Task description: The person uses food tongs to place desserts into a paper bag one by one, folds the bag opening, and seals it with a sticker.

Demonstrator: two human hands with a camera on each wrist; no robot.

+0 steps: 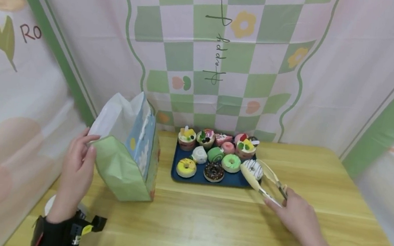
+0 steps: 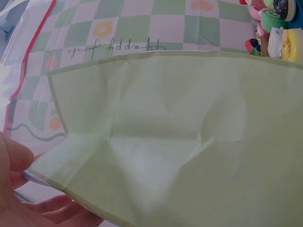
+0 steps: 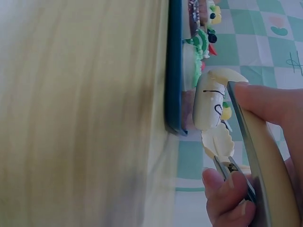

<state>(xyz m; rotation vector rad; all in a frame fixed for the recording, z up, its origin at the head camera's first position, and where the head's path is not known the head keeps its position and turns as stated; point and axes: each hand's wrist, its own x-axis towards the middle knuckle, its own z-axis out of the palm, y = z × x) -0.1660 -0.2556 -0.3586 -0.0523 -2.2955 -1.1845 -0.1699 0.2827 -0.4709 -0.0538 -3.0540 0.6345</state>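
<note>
Left hand (image 1: 79, 161): fingers pinch paper bag (image 1: 119, 171) edge
Right hand (image 1: 298, 215): fingers grip tongs (image 1: 252, 180) — striped donut (image 1: 254, 169) between tips
Bench (image 1: 338, 212): edge well right of those fingers

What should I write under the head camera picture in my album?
Left hand holding a paper bag, right hand holding tongs around a striped donut at a blue tray.

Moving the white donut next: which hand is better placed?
Likely the right hand: its tongs already straddle the white donut, while the left hand holds the paper bag.
</note>
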